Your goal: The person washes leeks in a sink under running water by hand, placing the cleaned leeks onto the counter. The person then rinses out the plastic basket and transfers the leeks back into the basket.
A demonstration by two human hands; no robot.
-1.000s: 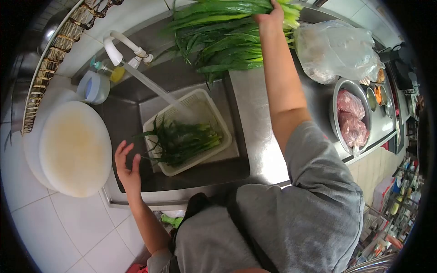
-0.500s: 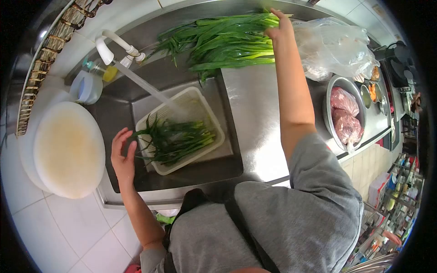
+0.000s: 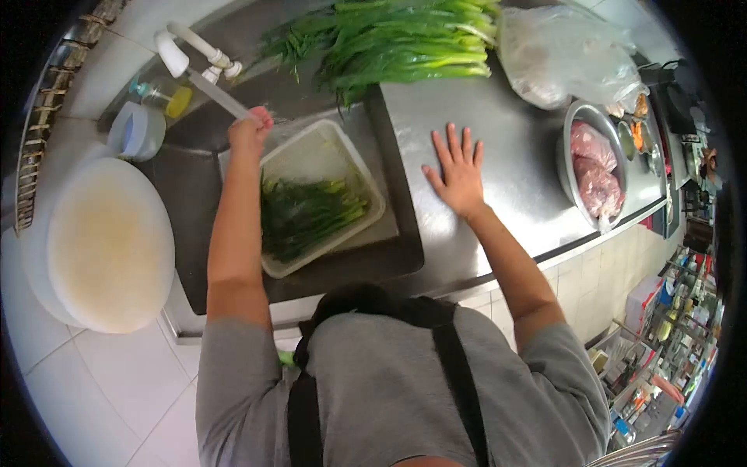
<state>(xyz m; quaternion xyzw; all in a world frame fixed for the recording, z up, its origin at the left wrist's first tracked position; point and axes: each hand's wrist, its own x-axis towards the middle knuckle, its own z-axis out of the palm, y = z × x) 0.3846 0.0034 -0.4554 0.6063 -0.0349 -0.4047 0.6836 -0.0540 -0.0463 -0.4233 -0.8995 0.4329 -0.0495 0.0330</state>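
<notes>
The person's left hand was up at the far side of the sink, where the stream of water from the white tap met its fingers. These looked curled in, though from this angle I could not tell how far they were closed or whether anything lay inside them. The right hand was pressed palm down on the bare steel counter to the right of the sink, its fingers spread wide with nothing in them. Between the two hands, inside the sink, sat a pale plastic basket at a slant, with a batch of dark green leaves lying in it; the left forearm passed over the basket's left end and hid part of it. A larger bunch of long green stalks lay at the back of the counter, its leafy ends reaching over the sink's corner. Just beside its pale ends stood a cloudy plastic bag, and nearer the person, a metal bowl held bagged red meat. To the left of the sink was a round white board with a yellowish stain, and a bottle of yellow liquid stood near the tap.
</notes>
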